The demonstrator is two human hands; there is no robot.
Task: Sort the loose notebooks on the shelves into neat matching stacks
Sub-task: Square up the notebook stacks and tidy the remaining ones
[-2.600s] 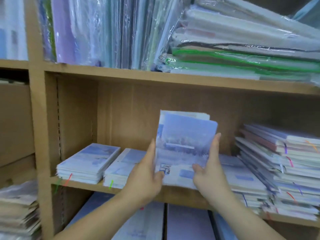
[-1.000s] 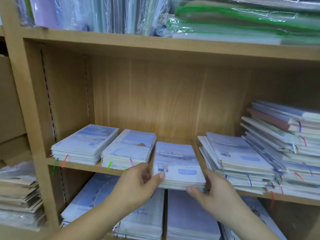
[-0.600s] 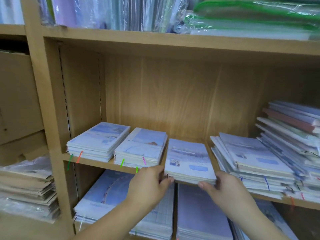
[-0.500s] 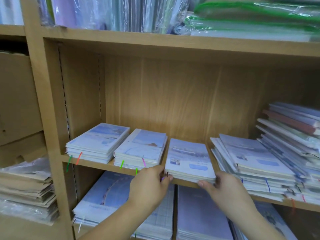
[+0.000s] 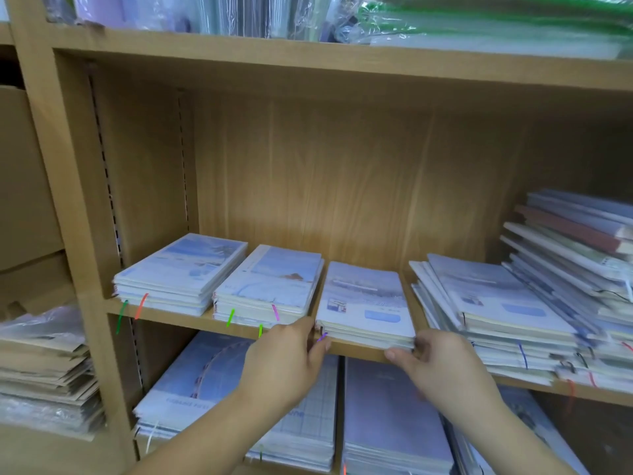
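Observation:
A small stack of pale blue notebooks (image 5: 364,299) lies flat in the middle of the wooden shelf (image 5: 191,320). My left hand (image 5: 286,363) touches the stack's front left corner with its fingertips. My right hand (image 5: 442,366) holds the front right corner, thumb along the front edge and fingers curled at the side. Two neat stacks of similar notebooks (image 5: 181,272) (image 5: 270,286) lie to the left. A slanted, untidy pile (image 5: 493,303) sits just to the right.
A taller mixed pile (image 5: 575,248) fills the far right of the shelf. Larger notebooks (image 5: 394,416) lie on the shelf below. Plastic-wrapped stock (image 5: 479,25) fills the shelf above. Wrapped paper bundles (image 5: 41,368) lie at the lower left.
Earlier I held the notebooks upright in both hands; they now lie flat on the shelf between the stacks. Since then both hands have stayed at the stack's front corners.

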